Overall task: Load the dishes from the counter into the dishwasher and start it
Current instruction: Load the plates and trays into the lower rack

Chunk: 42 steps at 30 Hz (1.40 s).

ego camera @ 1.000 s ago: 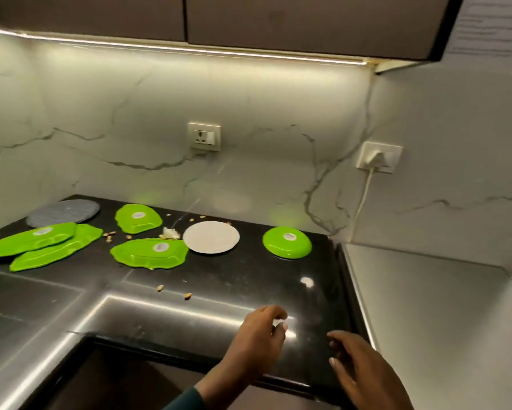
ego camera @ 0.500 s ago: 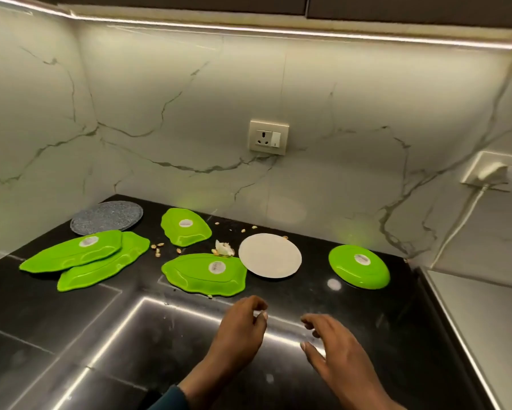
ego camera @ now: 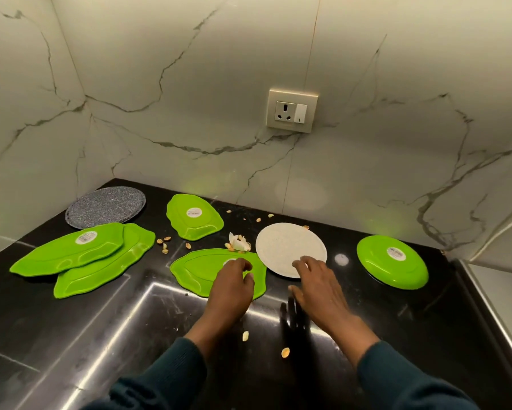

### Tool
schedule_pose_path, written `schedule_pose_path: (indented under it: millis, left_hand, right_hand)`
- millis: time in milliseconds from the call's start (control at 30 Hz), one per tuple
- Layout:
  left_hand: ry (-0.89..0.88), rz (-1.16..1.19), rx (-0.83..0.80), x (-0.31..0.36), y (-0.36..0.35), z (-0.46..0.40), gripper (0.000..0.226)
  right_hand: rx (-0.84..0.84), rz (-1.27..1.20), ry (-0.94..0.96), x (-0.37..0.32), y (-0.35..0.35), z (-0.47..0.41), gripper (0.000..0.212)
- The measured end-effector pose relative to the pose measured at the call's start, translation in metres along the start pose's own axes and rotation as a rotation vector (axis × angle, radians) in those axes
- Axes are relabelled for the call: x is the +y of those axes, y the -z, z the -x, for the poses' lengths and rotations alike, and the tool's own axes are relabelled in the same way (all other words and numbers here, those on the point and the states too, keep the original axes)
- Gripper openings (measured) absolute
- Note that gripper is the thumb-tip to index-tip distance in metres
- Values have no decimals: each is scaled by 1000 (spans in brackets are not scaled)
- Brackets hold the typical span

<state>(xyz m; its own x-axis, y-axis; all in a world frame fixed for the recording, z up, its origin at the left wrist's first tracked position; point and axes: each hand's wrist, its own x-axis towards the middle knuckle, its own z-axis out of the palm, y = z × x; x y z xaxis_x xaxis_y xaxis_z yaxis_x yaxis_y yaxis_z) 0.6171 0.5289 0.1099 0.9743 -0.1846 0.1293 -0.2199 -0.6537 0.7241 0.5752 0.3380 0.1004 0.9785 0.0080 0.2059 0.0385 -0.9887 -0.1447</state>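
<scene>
Fingers (ego camera: 242, 266) of left hand (ego camera: 231, 291) hide leaf plate's (ego camera: 198, 269) sticker.

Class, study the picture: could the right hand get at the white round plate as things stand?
Probably yes: the right hand hovers open at the white round plate's near edge, with nothing between them.

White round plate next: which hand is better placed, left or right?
Right, likely. The right hand has its fingertips over the white round plate; the left hand hovers over the green leaf-shaped dish beside it.
</scene>
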Motion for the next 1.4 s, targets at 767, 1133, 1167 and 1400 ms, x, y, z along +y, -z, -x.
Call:
schedule_pose_path:
  millis: [767, 1133, 1167, 1400]
  left_hand:
    - [-72, -45, 17, -32, -26, -32, 21]
    - [-257, -9, -58, 25, -49, -16, 19]
    - [-272, -7, -79, 31, -53, -12, 19]
    - [-365, 42, -240, 72, -93, 31, 18]
  right_hand:
    - [39, 508, 70, 18, -15, -65, 41]
    - [597, 16, -351, 48, 89, -7, 27]
    - [593, -8, -371, 49, 94, 5, 26]
    - [597, -22, -483, 71, 118, 104, 28]
